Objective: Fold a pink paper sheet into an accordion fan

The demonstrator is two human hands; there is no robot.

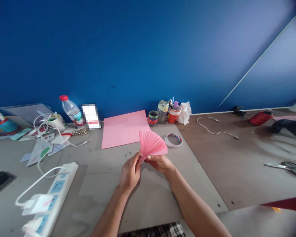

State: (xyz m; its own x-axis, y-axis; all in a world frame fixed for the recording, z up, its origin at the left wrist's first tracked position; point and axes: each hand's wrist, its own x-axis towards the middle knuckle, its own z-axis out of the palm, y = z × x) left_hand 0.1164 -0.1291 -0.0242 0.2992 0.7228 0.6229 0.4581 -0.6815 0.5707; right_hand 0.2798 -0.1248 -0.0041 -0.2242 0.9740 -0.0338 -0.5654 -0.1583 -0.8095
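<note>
A pleated pink paper fan (151, 143) is spread out above the desk, its folds gathered at the bottom. My left hand (131, 172) pinches it at the gathered lower left end. From the other side, my right hand (160, 163) grips the base, its thumb lying on the lower right edge. Behind the fan lies a stack of flat pink paper (123, 129), partly covered by the fan's top corner. A roll of clear tape (173, 140) rests on the desk just right of the fan.
On the left are a white power strip (60, 187) with plugged chargers, a phone (1, 182), a plastic bottle (71, 110) and paper scraps (40, 148). A red paper cup (174, 115) with pens stands by the blue wall. Scissors (287, 167) lie at right.
</note>
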